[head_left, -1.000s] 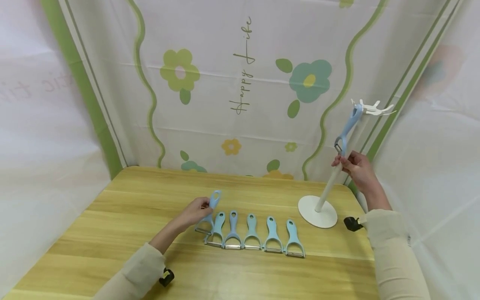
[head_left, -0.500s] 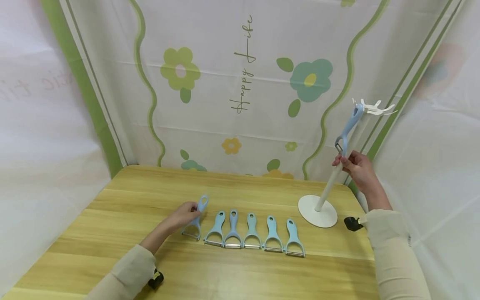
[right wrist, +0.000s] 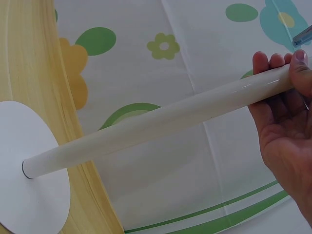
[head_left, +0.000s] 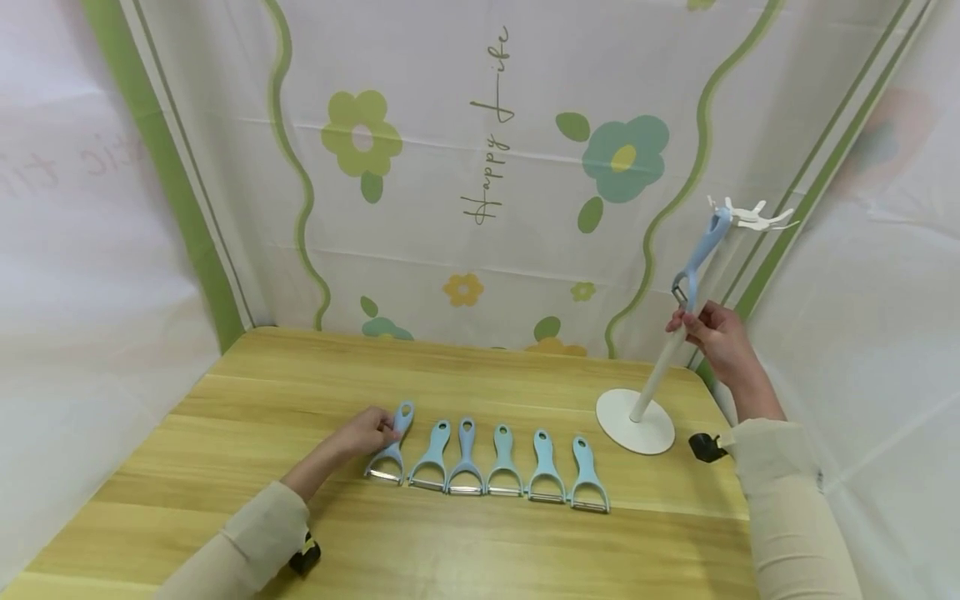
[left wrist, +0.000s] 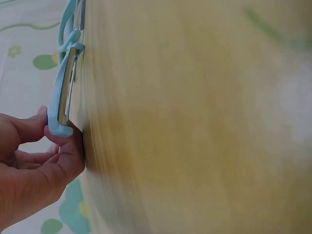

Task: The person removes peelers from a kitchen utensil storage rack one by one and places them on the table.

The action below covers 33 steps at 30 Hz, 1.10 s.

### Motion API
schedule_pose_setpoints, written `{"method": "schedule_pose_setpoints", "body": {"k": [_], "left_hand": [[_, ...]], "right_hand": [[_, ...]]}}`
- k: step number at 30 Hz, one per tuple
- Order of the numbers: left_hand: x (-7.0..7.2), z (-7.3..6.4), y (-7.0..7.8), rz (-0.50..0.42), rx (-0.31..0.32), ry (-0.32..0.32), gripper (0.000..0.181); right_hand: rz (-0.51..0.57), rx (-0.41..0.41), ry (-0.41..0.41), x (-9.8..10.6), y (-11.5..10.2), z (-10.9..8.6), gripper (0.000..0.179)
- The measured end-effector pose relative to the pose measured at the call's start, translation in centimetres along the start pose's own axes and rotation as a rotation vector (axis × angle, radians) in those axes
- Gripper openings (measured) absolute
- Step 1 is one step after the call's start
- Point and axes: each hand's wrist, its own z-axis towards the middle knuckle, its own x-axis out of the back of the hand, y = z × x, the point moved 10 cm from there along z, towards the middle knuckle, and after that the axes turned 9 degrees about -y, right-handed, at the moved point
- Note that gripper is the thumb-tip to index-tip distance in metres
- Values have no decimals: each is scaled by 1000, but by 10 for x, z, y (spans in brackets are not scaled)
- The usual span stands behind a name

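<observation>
My left hand [head_left: 367,432] pinches the handle of a pale blue Y-shaped peeler [head_left: 387,457] at the left end of a row on the table. In the left wrist view, the thumb and curled fingers [left wrist: 63,161] are at this peeler [left wrist: 57,92], close to the wood. Several more peelers [head_left: 467,458] in blue and pale green lie to its right, blades toward me. My right hand [head_left: 718,337] grips the pole of a white stand [head_left: 656,375], thumb in front, fingers behind. A blue peeler [head_left: 705,250] hangs head-down from one of the stand's hooks, its lower end at my thumb.
The stand's round base [head_left: 615,421] rests at the back right of the wooden table [head_left: 480,550]. White hooks [head_left: 753,218] fan out at its top. A flower-printed curtain [head_left: 420,200] surrounds the back and sides.
My left hand has moved left and lowered its peeler from over the neighbouring one down beside the row. The right hand and the stand stay put.
</observation>
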Motion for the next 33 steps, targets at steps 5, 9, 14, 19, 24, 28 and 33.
{"method": "schedule_pose_setpoints", "body": {"k": [5,9,14,19,24,28,33], "left_hand": [[3,1,0,105,33,64,22],[2,3,6,255,44,99,38],[-1,5,9,324,60,96,45],[2,2,11,307,77,110,33],[8,-2,12,277,98,121,25],[17,-5,23,307,82,156,42],[19,0,43,390,30,174,43]], "right_hand": [[21,7,-3,0,0,-1,13],[18,11,-6,-1,-1,-1,13],[0,2,-3,-1,-1,0,11],[-105,-20,32,1,-5,-1,12],[-322,-55,162,3,-12,-9,23],[-627,-75,393,5,-26,-19,26],[-844,-94,554,-2,-35,-21,23]]}}
